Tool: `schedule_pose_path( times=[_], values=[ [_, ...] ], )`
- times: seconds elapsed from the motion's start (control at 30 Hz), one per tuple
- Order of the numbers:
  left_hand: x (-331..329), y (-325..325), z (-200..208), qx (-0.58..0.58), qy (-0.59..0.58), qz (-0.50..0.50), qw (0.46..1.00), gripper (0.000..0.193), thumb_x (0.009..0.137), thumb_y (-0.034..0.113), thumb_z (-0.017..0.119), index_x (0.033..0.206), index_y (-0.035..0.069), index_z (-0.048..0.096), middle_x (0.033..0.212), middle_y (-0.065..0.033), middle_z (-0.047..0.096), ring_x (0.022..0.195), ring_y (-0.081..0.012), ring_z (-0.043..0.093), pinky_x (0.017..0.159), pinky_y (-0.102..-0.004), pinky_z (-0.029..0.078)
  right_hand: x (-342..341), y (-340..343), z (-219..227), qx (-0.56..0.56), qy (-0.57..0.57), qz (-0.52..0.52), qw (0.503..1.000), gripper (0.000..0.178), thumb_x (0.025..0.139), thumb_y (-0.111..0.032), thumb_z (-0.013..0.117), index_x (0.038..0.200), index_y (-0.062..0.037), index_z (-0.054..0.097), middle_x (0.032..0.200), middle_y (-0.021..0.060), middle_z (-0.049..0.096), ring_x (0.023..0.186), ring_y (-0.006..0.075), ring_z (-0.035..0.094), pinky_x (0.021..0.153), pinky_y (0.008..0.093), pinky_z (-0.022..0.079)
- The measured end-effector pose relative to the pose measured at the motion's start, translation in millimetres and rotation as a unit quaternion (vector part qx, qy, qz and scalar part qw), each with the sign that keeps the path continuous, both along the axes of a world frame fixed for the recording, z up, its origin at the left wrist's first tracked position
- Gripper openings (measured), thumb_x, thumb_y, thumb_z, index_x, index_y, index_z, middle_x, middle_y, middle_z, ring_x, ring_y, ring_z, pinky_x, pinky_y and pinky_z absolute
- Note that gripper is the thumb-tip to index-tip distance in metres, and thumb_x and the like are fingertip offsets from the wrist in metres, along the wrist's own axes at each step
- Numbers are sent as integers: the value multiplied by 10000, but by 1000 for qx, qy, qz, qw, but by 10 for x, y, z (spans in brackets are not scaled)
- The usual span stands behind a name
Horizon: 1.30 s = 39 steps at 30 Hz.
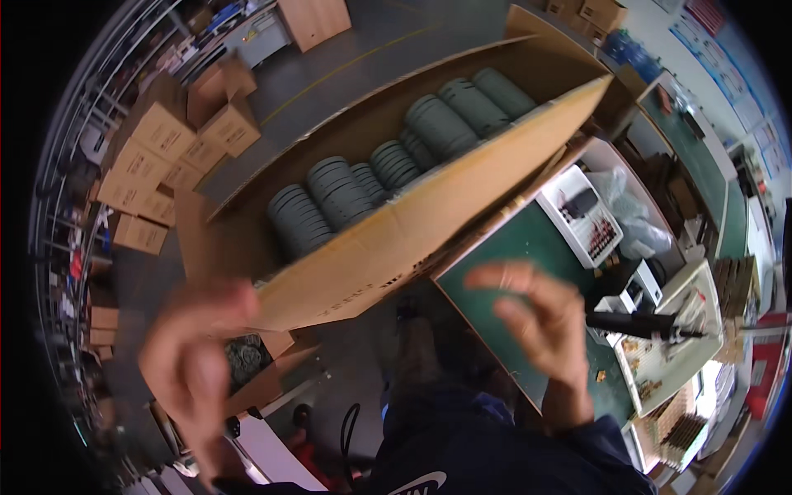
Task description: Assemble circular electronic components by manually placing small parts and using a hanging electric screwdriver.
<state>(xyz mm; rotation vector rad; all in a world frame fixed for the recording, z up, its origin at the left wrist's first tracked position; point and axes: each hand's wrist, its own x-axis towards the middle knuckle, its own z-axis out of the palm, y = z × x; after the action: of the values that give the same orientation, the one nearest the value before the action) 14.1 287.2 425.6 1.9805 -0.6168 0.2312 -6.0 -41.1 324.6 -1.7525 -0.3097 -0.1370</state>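
Note:
In the middle stands a large open cardboard box (pixel 396 239) with its long flap raised toward me. Several grey ribbed cylinders (pixel 337 191), like stacks of round discs, lie tilted in a row inside it. My left hand (pixel 194 346) is blurred by motion at the box's near left corner, fingers bent and thumb apart. Its fingertips overlap the box edge, and I cannot tell whether they touch it. Over the green-topped workbench (pixel 516 247), to the right of the box, my right hand (pixel 540 322) hovers with index finger and thumb spread, holding nothing.
A black-bodied tool (pixel 631 323) lies right of my right hand. White trays of small parts (pixel 584 216) and a cream bin (pixel 672 351) sit on the bench. Cardboard cartons (pixel 157 157) are stacked at far left. Below my left hand, a smaller box (pixel 285 371) holds dark coiled material.

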Motion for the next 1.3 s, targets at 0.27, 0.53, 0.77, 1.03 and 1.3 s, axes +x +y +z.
schedule_pose_path(
  times=[0.27,0.53,0.77,1.03,1.3],
  values=[
    [1695,-7,-1258,281,216,-47,934,544,1023,282,596,1438,-57,504,1499,-286,474,1360,-421,502,1127,-473,412,2501,243,538,-536,-191,124,813,292,1040,-239,564,1151,-14,714,1039,182,741,865,327,727,797,404,561],
    [2768,-308,-2409,341,43,123,931,624,968,378,648,1400,-56,527,1302,-320,593,1195,-472,589,1040,-540,462,3407,808,-1030,-583,304,404,636,947,895,-596,697,1492,84,419,1389,283,573,1299,381,553,1072,415,464],
    [3066,-7,-2704,411,231,94,877,864,986,526,593,1479,-149,375,1474,-378,463,1377,-491,464,1156,-534,374,2967,919,-1239,-606,273,466,584,1290,744,-546,866,1605,65,125,1519,300,434,1362,432,496,1101,435,451],
    [2727,-964,-2458,506,-49,-91,856,421,1002,311,559,1308,39,657,1297,-155,661,1264,-285,588,1028,-410,487,2894,588,-1175,-584,325,356,653,1329,734,-433,903,1614,44,28,1398,321,549,1356,418,506,1061,477,475],
    [3101,-1223,-2991,358,472,-268,760,851,984,701,393,1372,-24,612,1476,-276,531,1411,-412,478,1188,-431,343,2579,484,-1231,-412,614,215,638,1360,737,-364,901,1624,25,-54,1492,305,490,1444,312,449,1084,416,464]
  ],
)
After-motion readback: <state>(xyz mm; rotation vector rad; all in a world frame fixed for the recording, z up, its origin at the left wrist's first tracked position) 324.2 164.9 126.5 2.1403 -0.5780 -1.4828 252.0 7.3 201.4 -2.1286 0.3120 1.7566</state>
